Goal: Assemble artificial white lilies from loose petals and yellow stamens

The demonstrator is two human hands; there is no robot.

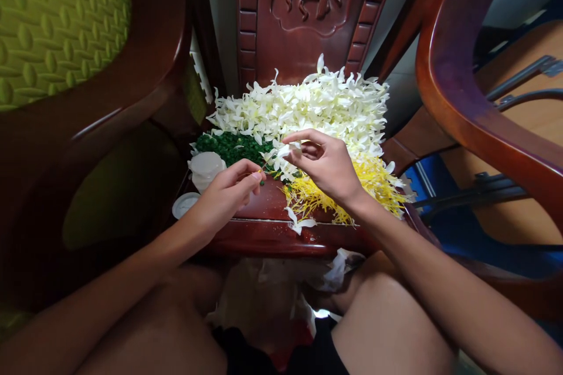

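Observation:
My left hand (235, 184) is closed in a pinch on a thin stem (264, 166) with a bit of yellow at my fingertips. To its right, my right hand (329, 165) pinches a white artificial flower petal (294, 151) between thumb and fingers. The two hands are apart, over the front of a wooden chair seat (264, 202). Behind them is a broad heap of white flower petals (308, 102). Dark green pieces (233, 146) lie behind my left hand. Yellow strands (373, 184) are heaped beneath and beside my right wrist.
White plastic cups (206, 169) and a round lid (185, 205) stand left on the seat. One loose white flower (299, 221) lies near the front edge. A carved chair back (308, 41) rises behind, with curved wooden arms (444, 70) on both sides. Crumpled plastic (341, 269) is below.

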